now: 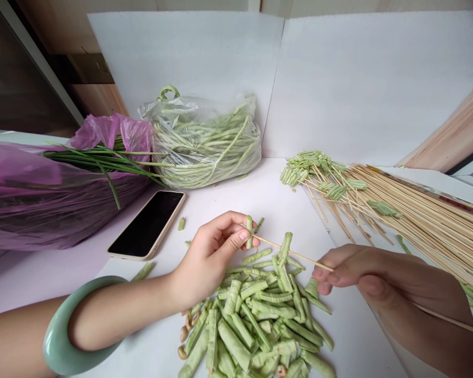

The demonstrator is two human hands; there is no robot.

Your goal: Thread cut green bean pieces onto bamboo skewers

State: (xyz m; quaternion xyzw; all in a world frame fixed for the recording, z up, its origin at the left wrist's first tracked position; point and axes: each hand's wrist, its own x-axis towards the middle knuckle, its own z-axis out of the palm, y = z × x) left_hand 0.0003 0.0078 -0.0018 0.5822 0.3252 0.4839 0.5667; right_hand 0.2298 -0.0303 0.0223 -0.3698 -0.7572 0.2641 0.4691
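Your left hand [208, 257] pinches a cut green bean piece [249, 231] between thumb and fingers at the tip of the bamboo skewer [287, 253] your right hand [358, 273] grips, so a slackened pinch could drop it onto the bean pile [252, 325] just below.

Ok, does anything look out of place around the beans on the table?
Yes, one short bean piece lies alone beside the phone, and another lies by the left forearm, both well apart from the main pile, so they look stray.
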